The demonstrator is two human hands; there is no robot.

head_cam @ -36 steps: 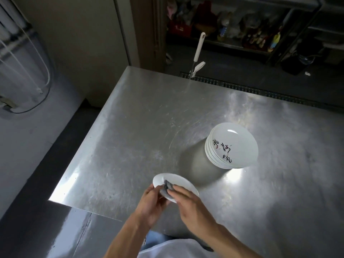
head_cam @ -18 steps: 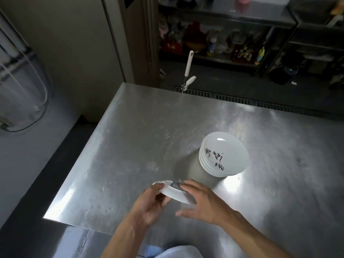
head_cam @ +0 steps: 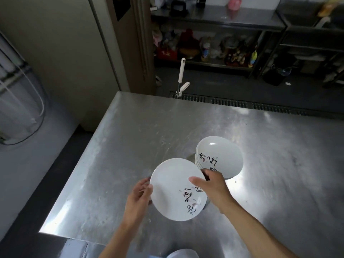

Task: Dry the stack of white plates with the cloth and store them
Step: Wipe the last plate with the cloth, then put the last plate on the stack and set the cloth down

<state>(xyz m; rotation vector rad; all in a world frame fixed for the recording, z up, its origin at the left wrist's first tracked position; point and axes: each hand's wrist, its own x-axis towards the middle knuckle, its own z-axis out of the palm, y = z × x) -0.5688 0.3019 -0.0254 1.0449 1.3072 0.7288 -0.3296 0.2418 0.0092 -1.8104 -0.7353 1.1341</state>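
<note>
I hold one white plate (head_cam: 173, 185) with black brush lettering above the steel table (head_cam: 141, 131), its face tilted up toward me. My left hand (head_cam: 138, 197) grips its left rim. My right hand (head_cam: 214, 189) grips the right rim, thumb on the face, with a dark grey cloth (head_cam: 205, 176) pinched under the fingers and mostly hidden behind the plate. Just behind my right hand, the stack of white plates (head_cam: 220, 155) with the same lettering stands on the table.
The table's left edge (head_cam: 74, 164) drops to a dark floor. A white-handled tool (head_cam: 181, 75) leans behind the far edge by a floor drain grate (head_cam: 242, 104). Steel shelves (head_cam: 214, 21) with bottles and clutter line the back wall.
The plate was tilted away and being wiped with the cloth on its underside; now it is turned face up and raised closer to the stack. The view has tilted up.
</note>
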